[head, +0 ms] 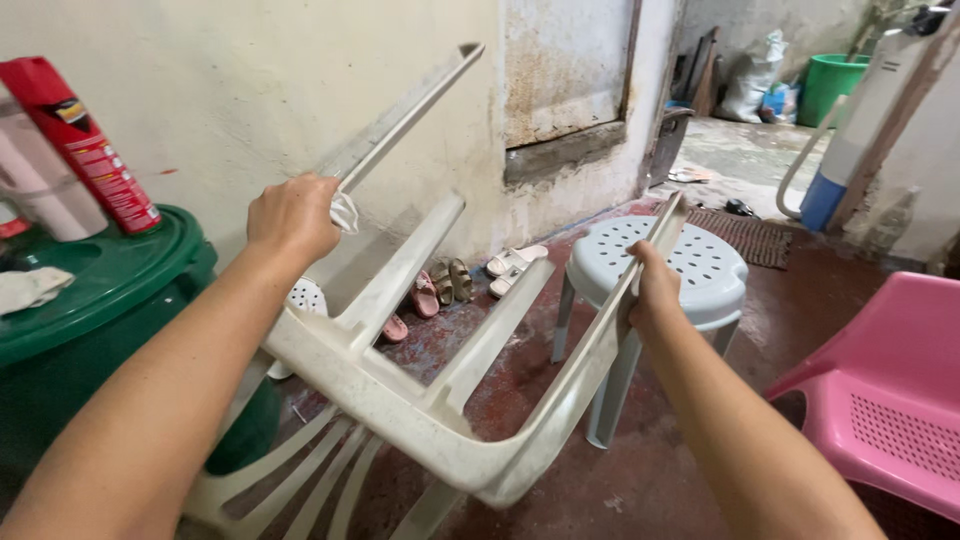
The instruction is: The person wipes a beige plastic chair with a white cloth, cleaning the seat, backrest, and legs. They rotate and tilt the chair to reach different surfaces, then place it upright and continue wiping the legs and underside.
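A cream-white moulded plastic chair [400, 400] is held tipped up off the red-brown concrete floor [640, 480], its four tapered legs pointing away toward the wall and its slatted back hanging down near the bottom edge of the view. The plastic is dull, scuffed and streaked with grey grime along the seat rim and legs.

The left hand [292, 215] has its grip closed around the upper left leg, with a small crumpled pale cloth [344, 212] pressed between fingers and leg. The right hand [652, 285] has its grip wrapped around the right leg, near the leg's far end.

Just behind the right leg stands a round pale grey plastic stool [700, 262] with a perforated seat. At the right edge sits a pink plastic chair [880, 390] with a mesh-holed panel. On the left, a dark green plastic bin with a ribbed lid [110, 290] carries a red spray can [85, 140] and a white rag [30, 288]. Between the chair's legs, sandals [450, 282] in pink, tan and white lie on the floor against the stained, peeling plaster wall [230, 90]. A rusted metal panel [565, 70] is set in that wall, and farther back a green bucket [832, 85] and a white sack [752, 80] stand by the doorway.
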